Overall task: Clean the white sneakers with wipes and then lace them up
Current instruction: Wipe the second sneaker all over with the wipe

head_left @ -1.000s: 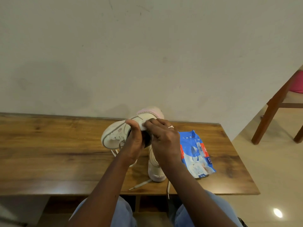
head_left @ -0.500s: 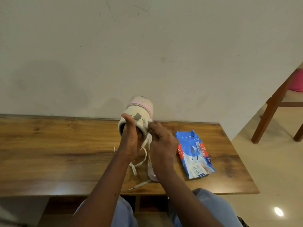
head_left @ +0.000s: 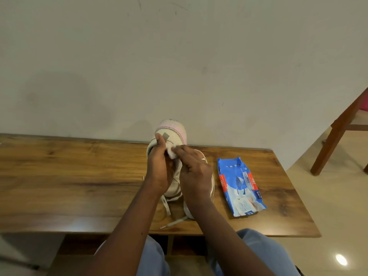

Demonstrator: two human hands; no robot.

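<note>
My left hand [head_left: 159,168] grips a white sneaker [head_left: 171,134] with a pink sole, held heel-up above the wooden table [head_left: 69,182]. My right hand [head_left: 194,172] presses a small white wipe [head_left: 171,153] against the sneaker's heel area, fingers pinching it. A second white sneaker [head_left: 188,210] lies on the table under my right wrist, mostly hidden. Loose white laces [head_left: 173,223] trail toward the table's front edge.
A blue pack of wipes [head_left: 239,186] lies flat on the table to the right of my hands. A wall runs right behind the table. A wooden chair leg [head_left: 336,134] stands on the floor at the far right. My knees are under the table's front edge.
The sneaker was turned from lying sideways to heel-up a second ago. Since then my right hand has shifted the wipe onto the heel and both hands have sunk slightly.
</note>
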